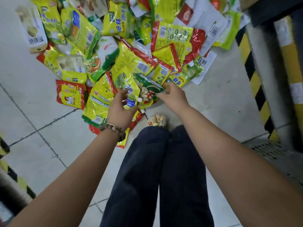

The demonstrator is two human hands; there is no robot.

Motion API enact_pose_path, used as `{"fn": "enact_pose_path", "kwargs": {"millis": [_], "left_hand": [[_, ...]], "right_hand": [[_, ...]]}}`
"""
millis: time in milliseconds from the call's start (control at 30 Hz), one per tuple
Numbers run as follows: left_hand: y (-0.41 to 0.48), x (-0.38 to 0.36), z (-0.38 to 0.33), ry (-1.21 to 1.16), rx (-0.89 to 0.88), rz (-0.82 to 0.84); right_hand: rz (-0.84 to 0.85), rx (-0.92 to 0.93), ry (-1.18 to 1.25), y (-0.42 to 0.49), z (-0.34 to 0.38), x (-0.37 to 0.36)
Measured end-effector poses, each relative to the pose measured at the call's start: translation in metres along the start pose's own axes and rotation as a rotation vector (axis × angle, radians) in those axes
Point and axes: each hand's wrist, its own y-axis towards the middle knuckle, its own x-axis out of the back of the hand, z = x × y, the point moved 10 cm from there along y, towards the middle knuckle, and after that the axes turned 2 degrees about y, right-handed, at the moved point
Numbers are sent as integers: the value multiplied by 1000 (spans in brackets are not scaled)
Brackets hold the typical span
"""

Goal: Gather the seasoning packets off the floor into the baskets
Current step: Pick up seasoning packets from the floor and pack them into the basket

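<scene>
Soft, even, bright light is spread over the pale floor (32, 89); only faint shadows are cast beside the packets (131, 63). White glare is thrown off their foil. The green packet (150, 90) in the middle is smeared by motion, the far ones are blurred, and the striped post (251, 69) at right is bent by the wide lens.

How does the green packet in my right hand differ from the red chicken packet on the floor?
The green packet is pinched in the right hand, lifted and tilted; the red chicken packet lies flat on the floor. The green packet looks bent, the red chicken packet smoother. Both are glossy printed packets.
</scene>
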Motion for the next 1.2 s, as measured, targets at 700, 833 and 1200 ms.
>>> {"fn": "enact_pose_path", "kwargs": {"millis": [700, 833, 1200], "left_hand": [[119, -4, 86, -394, 191, -146], [125, 8, 67, -494, 116, -149], [154, 2, -3, -350, -212, 114]], "right_hand": [[-264, -141, 950, 136, 7, -58], [-251, -75, 1064, 128, 22, -22], [155, 47, 906, 124, 88, 7]]}}
